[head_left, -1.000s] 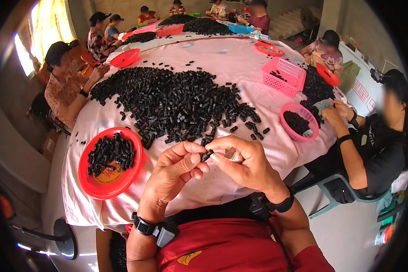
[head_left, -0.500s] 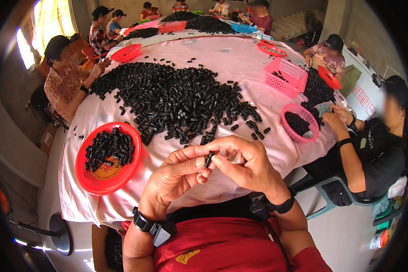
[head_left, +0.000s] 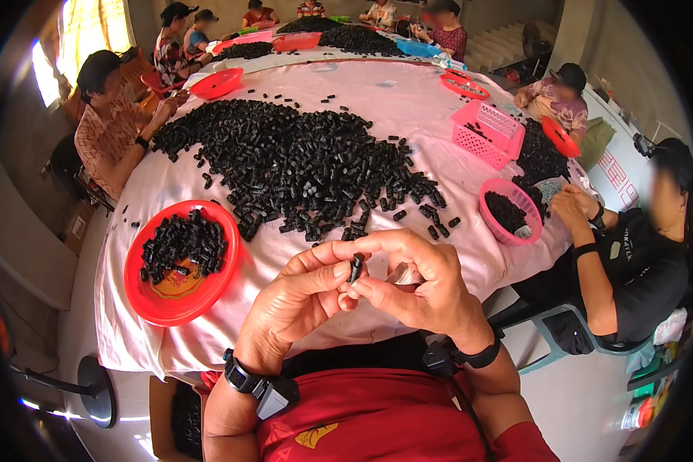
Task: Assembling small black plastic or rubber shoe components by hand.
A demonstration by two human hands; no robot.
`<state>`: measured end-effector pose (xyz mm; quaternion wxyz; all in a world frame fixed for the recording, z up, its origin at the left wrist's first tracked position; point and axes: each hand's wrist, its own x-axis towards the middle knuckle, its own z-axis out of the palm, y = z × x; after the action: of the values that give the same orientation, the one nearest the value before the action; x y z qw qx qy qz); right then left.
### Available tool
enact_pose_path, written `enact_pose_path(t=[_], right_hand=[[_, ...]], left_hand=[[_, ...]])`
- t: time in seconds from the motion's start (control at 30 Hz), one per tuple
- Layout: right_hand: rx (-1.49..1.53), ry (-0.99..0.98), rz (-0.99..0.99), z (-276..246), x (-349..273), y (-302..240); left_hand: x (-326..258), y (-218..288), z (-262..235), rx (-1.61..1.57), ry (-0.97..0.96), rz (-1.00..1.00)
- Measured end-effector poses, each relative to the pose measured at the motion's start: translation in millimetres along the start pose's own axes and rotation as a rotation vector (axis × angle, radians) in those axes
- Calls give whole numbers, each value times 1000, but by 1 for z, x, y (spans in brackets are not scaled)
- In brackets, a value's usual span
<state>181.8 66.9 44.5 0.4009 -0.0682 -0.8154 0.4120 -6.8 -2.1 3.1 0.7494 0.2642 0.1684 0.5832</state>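
A small black cylindrical part [head_left: 356,267] is pinched upright between my two hands, just off the near edge of the cloth-covered table. My left hand [head_left: 300,296] holds its left side with thumb and curled fingers. My right hand [head_left: 423,281] closes on it from the other side, index finger over the top and thumb near the lower end. Tucked in the right fingers is a crumpled, translucent whitish piece [head_left: 403,274], too unclear to name. Beyond my hands spreads a large heap of similar black parts [head_left: 300,162]. To the left, a red plate [head_left: 227,281] carries more of them.
A pink basin [head_left: 520,231] and a pink basket [head_left: 487,146] stand to the right, beside another black heap [head_left: 543,150]. One co-worker [head_left: 631,262] sits close on my right, another [head_left: 112,135] at the left. Several more people sit around the far end.
My right thumb has slid down toward the lower end of the black part, so more of the part shows. Both hands stay in nearly the same place.
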Motion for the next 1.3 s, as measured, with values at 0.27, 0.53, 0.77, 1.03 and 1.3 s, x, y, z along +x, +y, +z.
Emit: enact_pose_path(t=[0.27,0.53,0.77,1.03,1.3], right_hand=[[-39,95,16,7,-3,13],[-143,192,42,-1,-6,10],[-252,58,-48,2,-2,4],[-183,99,-8,4,-4,8],[-33,116,227,-2,-3,7]], left_hand=[[1,-6,1,40,13,-6],[0,-2,2,2,-85,36],[1,-3,10,55,8,120],[1,-1,11,148,91,143],[0,1,11,176,63,129]])
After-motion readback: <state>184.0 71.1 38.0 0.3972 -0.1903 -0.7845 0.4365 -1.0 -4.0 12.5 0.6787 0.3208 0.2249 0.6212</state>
